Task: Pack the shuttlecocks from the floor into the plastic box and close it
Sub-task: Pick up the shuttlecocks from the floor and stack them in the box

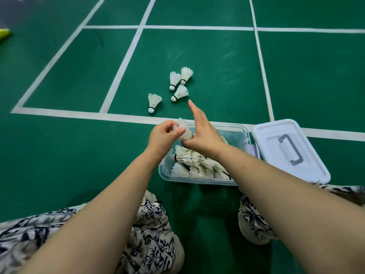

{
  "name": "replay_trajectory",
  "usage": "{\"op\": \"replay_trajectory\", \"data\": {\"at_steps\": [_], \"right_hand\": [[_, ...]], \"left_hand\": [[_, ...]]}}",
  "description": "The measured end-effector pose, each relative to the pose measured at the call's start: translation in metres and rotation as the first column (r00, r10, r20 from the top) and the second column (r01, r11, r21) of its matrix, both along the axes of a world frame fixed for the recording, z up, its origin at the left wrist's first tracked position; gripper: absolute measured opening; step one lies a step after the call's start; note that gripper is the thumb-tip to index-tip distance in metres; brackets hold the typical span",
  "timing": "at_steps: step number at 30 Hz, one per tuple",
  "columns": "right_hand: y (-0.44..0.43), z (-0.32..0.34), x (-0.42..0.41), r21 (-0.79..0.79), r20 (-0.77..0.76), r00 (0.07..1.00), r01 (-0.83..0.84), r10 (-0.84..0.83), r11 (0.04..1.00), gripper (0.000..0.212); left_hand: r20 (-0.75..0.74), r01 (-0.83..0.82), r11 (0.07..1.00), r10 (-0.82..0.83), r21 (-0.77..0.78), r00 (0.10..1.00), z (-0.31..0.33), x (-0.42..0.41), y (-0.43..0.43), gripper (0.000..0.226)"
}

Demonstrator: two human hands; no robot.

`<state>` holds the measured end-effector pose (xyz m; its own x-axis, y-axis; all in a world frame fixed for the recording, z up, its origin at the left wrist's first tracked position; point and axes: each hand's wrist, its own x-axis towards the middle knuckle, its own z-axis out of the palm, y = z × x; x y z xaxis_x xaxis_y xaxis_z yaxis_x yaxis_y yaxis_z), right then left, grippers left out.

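Observation:
A clear plastic box (pixel 240 133) stands open on the green floor and holds several white shuttlecocks (pixel 194 162) lying in rows. Over its far left corner my left hand (pixel 165 138) grips a white shuttlecock (pixel 184 131) by its feathers. My right hand (pixel 203 133) is beside it, fingers stretched forward, thumb touching the same shuttlecock near its base. Several more shuttlecocks lie on the floor beyond the box: one alone (pixel 153 102) and a cluster of three (pixel 180 82). The white lid (pixel 290 151) with a grey handle lies to the right of the box.
White court lines (pixel 122 117) cross the green floor just beyond the box. My knees in patterned fabric (pixel 150 230) frame the near side. A yellow-green object (pixel 4 33) sits at the far left edge.

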<state>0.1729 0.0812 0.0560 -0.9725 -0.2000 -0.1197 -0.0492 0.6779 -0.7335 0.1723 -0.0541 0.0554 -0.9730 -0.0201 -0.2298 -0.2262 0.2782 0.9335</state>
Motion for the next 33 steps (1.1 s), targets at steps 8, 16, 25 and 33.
{"op": "replay_trajectory", "data": {"at_steps": [8, 16, 25, 33], "right_hand": [[0.02, -0.024, 0.0, 0.037, 0.002, 0.986, 0.169, -0.169, 0.985, 0.08], [0.034, -0.038, 0.003, 0.024, 0.055, 0.966, 0.252, -0.252, 0.968, 0.068], [0.044, -0.052, 0.004, 0.038, 0.114, 0.953, 0.279, -0.282, 0.96, 0.067], [0.046, -0.054, 0.005, 0.023, 0.127, 0.953, 0.274, -0.275, 0.961, 0.065]], "left_hand": [[-0.005, -0.303, 0.925, 0.31, -0.229, 0.951, -0.03, 0.002, -0.01, 0.018], [-0.025, -0.254, 0.895, 0.263, -0.366, 0.964, -0.04, -0.005, 0.011, 0.011], [-0.138, -0.28, 0.832, 0.243, -0.478, 0.96, -0.046, -0.018, 0.009, 0.014], [0.029, -0.207, 0.893, 0.239, -0.4, 0.971, -0.057, -0.018, 0.028, 0.011]]}}
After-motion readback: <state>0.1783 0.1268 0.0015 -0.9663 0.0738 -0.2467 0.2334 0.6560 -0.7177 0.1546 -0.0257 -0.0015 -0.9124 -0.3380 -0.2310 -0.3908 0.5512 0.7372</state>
